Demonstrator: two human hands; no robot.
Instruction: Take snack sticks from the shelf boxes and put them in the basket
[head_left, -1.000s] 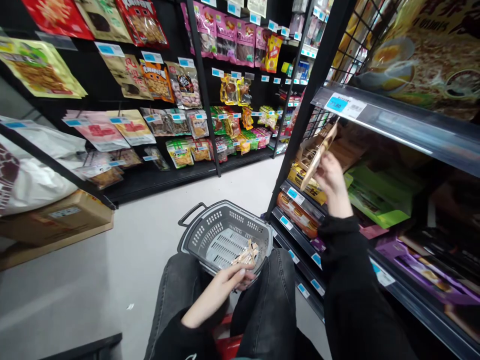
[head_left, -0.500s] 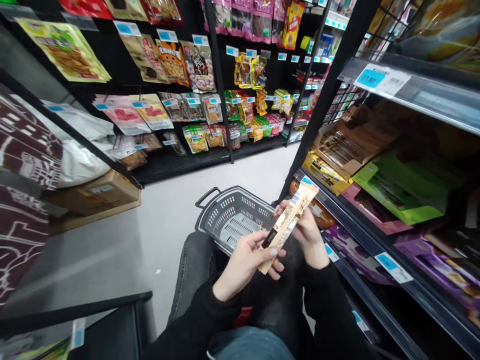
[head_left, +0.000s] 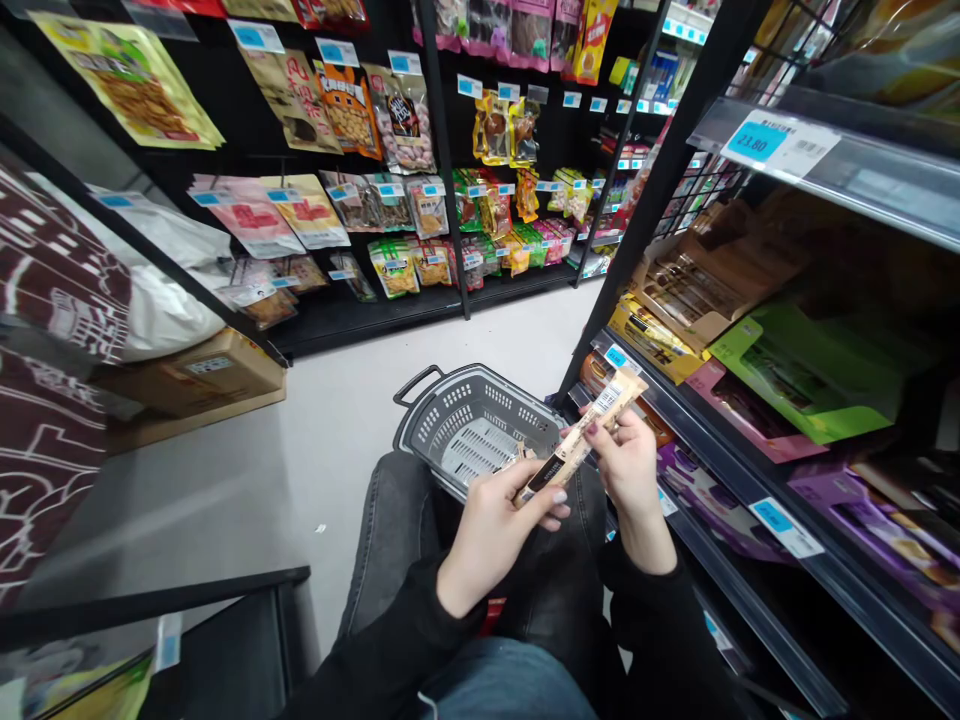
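Grey basket (head_left: 471,440) at centre, green carton (head_left: 832,405) with dim contents at right, cardboard tray (head_left: 750,255) of wrapped bars (head_left: 681,285) at upper right, left hand (head_left: 499,515) and right hand (head_left: 630,465), each grip pinching the beige packet (head_left: 574,448), slanted right of centre, partly hidden pale packets (head_left: 517,456) in the basket

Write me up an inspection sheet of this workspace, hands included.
Surface: pale floor, smooth-looking.
Things in hand: one long, beige packet, tilted, barcode end toward the shelving.
Basket: grey basket before the knees, small wrapped pieces inside, partly hidden.
Clutter: small white scrap on the floor; cardboard box at left.
Hands: left hand grips the packet's lower end; right hand pinches it farther up.
Cables: nothing seen.
Surroundings: bagged snacks ahead; green carton shelved right.
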